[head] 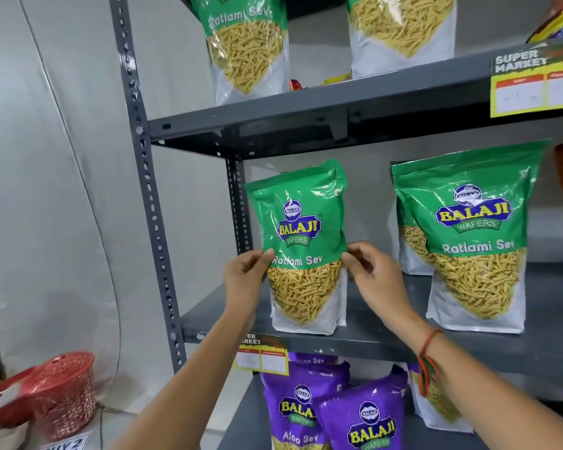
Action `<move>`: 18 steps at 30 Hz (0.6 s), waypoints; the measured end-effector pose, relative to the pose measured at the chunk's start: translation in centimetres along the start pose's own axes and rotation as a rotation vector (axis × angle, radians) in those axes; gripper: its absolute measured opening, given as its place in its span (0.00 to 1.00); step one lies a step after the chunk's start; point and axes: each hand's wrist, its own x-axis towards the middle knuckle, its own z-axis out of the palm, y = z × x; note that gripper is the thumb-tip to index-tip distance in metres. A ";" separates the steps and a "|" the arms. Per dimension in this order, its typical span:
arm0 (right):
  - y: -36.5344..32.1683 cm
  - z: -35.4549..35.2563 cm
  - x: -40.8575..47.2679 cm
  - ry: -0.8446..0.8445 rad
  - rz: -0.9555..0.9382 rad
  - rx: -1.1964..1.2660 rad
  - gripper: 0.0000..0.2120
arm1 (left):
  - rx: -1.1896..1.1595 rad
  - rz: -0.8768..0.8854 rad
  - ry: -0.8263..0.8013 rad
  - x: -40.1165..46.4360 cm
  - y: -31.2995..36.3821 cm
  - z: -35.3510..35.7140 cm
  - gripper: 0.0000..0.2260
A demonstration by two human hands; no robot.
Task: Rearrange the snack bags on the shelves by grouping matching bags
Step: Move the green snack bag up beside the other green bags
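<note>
Both hands pinch green Ratlami Sev bag (303, 248) at mid-height: left hand (246, 279) on left edge, right hand (371, 274) on right. Bag upright on middle shelf (387, 339), left of matching green bags (468, 235).

Middle shelf, green bag (301, 241) at left end: "BALAJI WAFERS", "Ratlami Sev". Green bag to its right (472, 235): same wording. Purple bags (364, 423) on the lower shelf: "BALAJI WAFERS", "Aloo Sev". Upper shelf-edge tag (533, 82): "SUPER MARKET". Floor sign (66, 444): "BUY 2".
</note>
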 end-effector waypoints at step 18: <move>3.0 2.3 -1.6 -0.504 0.267 -0.030 0.34 | 0.589 -0.244 -0.401 -0.2 -3.0 -2.4 0.50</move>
